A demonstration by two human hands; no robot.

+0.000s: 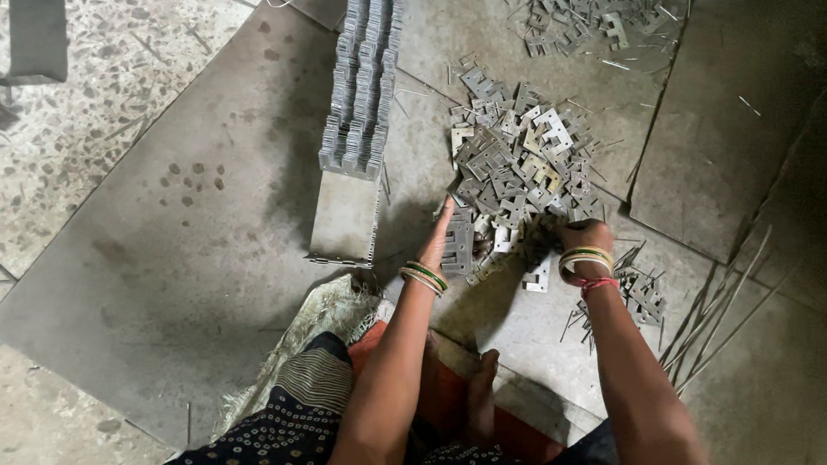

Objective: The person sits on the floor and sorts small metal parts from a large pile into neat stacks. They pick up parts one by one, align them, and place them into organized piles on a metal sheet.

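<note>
With my left hand (438,235) flat against a gathered stack of stampings (458,243) and my right hand (574,236) clenched in the loose pile (521,163), two neat rows (359,84) already stand on the metal sheet (202,243), most pieces unsorted.

Two hands work at centre frame: the left hand (438,240) and the right hand (582,237). Between them lies one large loose pile of stamped metal plates (517,163), too many to count. One smaller scatter (586,18) sits at the upper right. Three aligned rows of stacked plates (361,75) run down from the top centre. One bare foot (482,391) shows below.
</note>
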